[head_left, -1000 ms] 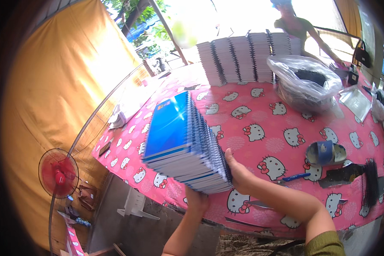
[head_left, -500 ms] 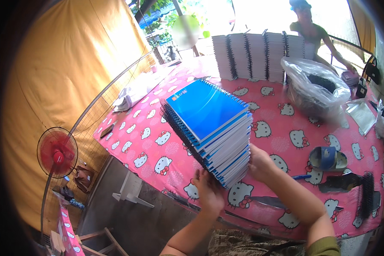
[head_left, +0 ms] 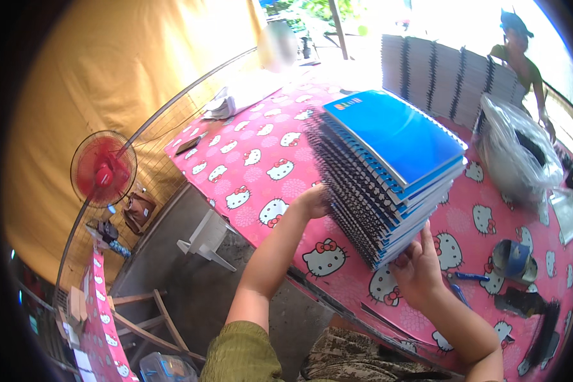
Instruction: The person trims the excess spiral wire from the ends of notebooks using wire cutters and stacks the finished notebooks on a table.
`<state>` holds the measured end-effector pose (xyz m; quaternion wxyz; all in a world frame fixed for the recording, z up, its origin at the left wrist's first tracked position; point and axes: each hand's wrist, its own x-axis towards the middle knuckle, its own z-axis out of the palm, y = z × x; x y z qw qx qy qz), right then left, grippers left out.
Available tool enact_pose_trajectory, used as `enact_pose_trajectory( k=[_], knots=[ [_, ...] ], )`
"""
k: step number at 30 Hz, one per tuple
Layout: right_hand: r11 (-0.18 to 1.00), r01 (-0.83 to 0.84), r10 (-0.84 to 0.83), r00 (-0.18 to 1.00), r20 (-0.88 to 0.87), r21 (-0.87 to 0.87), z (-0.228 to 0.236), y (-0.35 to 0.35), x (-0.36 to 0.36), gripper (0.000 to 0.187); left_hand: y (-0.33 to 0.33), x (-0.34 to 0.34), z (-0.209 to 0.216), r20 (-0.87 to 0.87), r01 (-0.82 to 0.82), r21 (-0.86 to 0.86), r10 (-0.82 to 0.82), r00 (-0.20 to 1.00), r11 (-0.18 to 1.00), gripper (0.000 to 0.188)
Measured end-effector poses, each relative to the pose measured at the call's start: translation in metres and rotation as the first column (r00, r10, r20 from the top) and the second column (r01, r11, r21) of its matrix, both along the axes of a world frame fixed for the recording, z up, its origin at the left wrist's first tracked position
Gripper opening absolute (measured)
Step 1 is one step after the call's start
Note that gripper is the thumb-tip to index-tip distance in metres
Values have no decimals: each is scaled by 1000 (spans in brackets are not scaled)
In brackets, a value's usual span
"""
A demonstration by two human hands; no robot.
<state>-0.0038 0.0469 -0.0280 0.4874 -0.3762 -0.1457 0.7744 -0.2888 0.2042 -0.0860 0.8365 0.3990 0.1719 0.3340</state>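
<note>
A tall stack of spiral-bound notebooks (head_left: 395,140) with a glossy blue top cover leans on the table in front of me, its black coils towards the left. My left hand (head_left: 316,201) grips the coil side, with its fingertips hidden by the stack. Against the lower front corner presses my right hand (head_left: 419,270), thumb up along the page edges and the other fingers partly underneath. Whether the stack's bottom touches the table cannot be made out.
Behind stands a row of spiral-bound stacks (head_left: 445,79), with a clear plastic bag (head_left: 522,149) beside it. A blue tape roll (head_left: 514,261), a blue pen (head_left: 471,276) and a black brush (head_left: 544,331) lie at right. A person (head_left: 522,57) is at the far right. Left are a red fan (head_left: 104,169) and a white stool (head_left: 209,242).
The notebook stack has turned, showing more of its coil side. My left hand has moved up along the coils, and my right hand has shifted to the lower front corner. The view has swung left.
</note>
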Motion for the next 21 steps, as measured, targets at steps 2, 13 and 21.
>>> enact_pose_trajectory(
  k=[2,13,21],
  knots=[
    [998,26,-23,998,-53,56,-13,15,-9,70,-14,-20,-20,-304,-278,-37,254,918,960,26],
    [908,-352,319,932,172,225,15,95,9,52,-146,62,34,-119,-631,-214,621,775,746,38],
    [887,101,-264,911,316,450,-59,115,-15,74,-170,123,14,140,-752,-201,778,612,628,35]
  ],
)
